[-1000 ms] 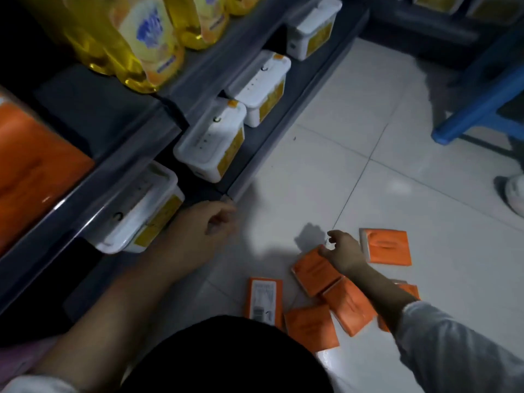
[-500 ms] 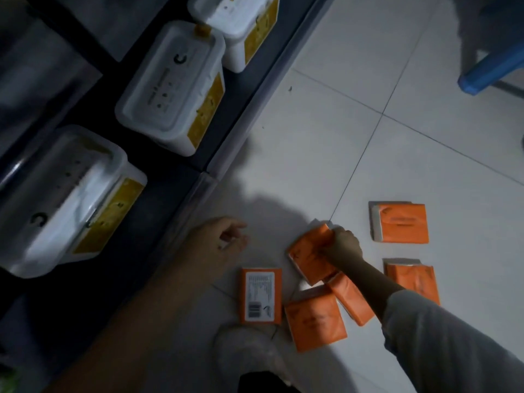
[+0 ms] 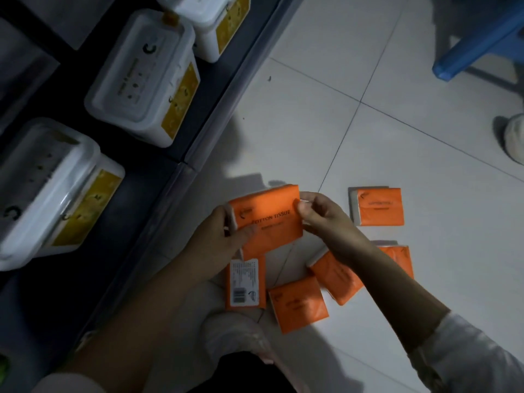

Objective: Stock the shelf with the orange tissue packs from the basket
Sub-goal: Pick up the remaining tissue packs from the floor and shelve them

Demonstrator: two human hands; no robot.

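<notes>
A pale tiled floor (image 3: 397,143) is seen from above in dim light, with the dark bottom shelf (image 3: 218,109) running along its left side.

An orange tissue pack (image 3: 269,219), printed "COTTON TISSUE" on its upper face, is held between both hands just beside the shelf edge. Its left end is clasped by the left grip (image 3: 224,236): the thumb is laid across the printed face and the fingers are curled behind the end. Its right end is pinched by the right grip (image 3: 323,217), thumb on the face and fingers wrapped over the top edge. The pack is tilted slightly, with its right end higher in the view.

Five more orange packs are spread on the floor around the hands. Directly below the held one, a pack with its white barcode label up (image 3: 245,282) is partly overlapped by it. Just beside that, a face-up pack (image 3: 297,303) is lying flat, and a tilted pack (image 3: 334,276) is leaning next to it under the right forearm. A further pack (image 3: 399,259) is partly hidden behind that forearm, and a separate pack (image 3: 380,207) is set apart to the right.

On the shelf, three white tubs with yellow labels (image 3: 141,80) are lined up. A white shoe (image 3: 235,338) is seen below the packs, a blue stool leg (image 3: 482,43) at top right, and another shoe (image 3: 514,140) at the right edge.
</notes>
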